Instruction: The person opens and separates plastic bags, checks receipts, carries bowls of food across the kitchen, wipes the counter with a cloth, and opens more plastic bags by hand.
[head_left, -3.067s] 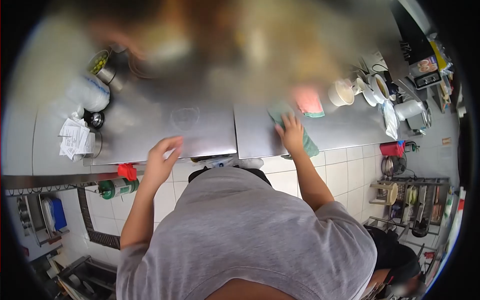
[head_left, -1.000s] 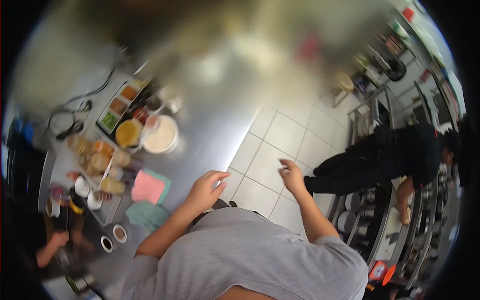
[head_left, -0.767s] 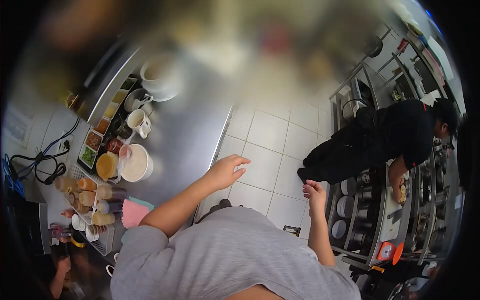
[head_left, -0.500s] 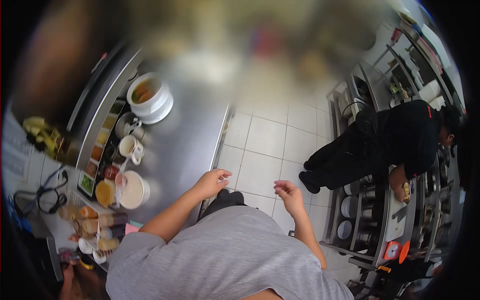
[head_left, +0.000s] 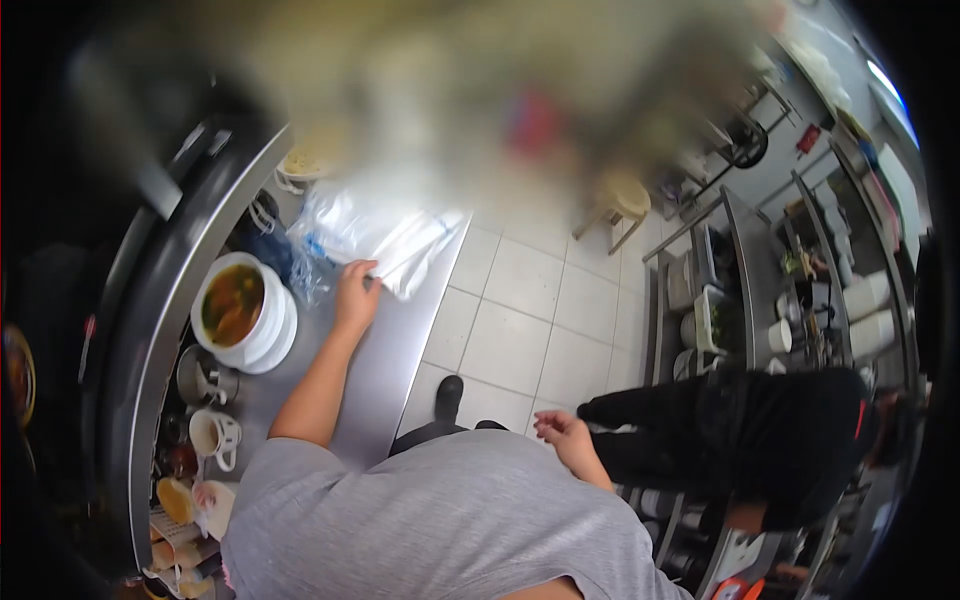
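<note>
My left hand is over the steel counter, fingers loosely bent and apart, at the near edge of some white plastic bags. Whether it touches them I cannot tell. Left of it, a white bowl of soup rests on stacked white lids or dishes. My right hand hangs over the floor in front of my body, its fingers slightly curled and holding nothing visible.
A co-worker in black bends over the shelving at the right. White cups and sauce containers line the counter's left side. A stool stands on the tiled floor ahead. The top of the view is blurred.
The view has moved forward along the counter, bringing the plastic bags and stool into sight. My left hand has reached out over the counter to the bags. My right hand stays low near my body.
</note>
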